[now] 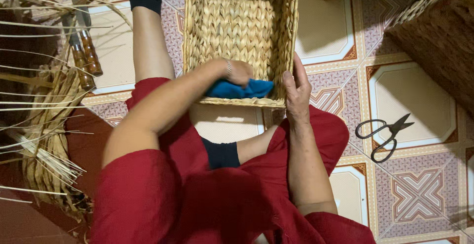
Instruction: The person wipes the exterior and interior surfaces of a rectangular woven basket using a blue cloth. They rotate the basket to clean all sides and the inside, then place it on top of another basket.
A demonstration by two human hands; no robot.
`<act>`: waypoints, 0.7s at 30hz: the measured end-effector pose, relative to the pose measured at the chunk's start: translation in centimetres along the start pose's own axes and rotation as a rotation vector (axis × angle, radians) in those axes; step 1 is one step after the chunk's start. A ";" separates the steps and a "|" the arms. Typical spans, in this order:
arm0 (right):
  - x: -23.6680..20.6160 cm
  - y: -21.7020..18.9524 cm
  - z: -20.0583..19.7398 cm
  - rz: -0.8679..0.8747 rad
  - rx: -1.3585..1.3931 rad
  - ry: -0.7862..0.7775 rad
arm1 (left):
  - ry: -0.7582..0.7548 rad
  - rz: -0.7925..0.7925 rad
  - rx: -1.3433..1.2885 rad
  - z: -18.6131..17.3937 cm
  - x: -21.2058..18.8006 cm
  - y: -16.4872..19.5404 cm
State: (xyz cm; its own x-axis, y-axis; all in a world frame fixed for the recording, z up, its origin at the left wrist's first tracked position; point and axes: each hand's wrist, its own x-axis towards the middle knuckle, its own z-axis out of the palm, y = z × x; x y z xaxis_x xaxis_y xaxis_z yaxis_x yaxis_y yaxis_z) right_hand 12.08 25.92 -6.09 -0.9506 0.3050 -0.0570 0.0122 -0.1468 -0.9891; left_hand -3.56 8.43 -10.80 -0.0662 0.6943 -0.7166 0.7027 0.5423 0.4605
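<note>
A rectangular woven straw basket (192, 32) lies on the tiled floor in front of my knees. My left hand (238, 71) reaches inside it and is closed on a blue cloth (239, 90), pressed against the basket's near inner wall. My right hand (296, 91) grips the basket's near right corner from outside, with the thumb on the rim. I sit on the floor in red clothes with one leg stretched out to the left of the basket.
Black scissors (385, 134) lie on the tiles to the right. Two wooden-handled tools (85, 59) lie at the left beside a heap of loose straw strands (44, 140). Other woven pieces (434, 32) stand at the top right.
</note>
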 end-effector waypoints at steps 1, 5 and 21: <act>0.0 -0.2 0.0 0.029 0.034 -0.001 | -0.039 0.038 0.131 -0.3 -0.9 -1.0; 0.0 -0.8 0.5 -0.017 0.000 0.010 | 0.134 -0.224 -0.235 -2.3 -4.9 -3.2; 0.6 -1.4 0.9 0.022 -0.038 0.021 | 0.940 -0.528 0.085 -6.2 0.2 -6.2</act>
State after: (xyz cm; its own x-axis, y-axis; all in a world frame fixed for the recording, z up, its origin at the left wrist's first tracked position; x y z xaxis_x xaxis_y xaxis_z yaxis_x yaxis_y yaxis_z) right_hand 11.22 25.50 -4.59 -0.9434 0.3216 -0.0811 0.0452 -0.1175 -0.9920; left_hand -12.33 8.14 -10.52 -0.8664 0.4874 -0.1083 0.4709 0.8698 0.1474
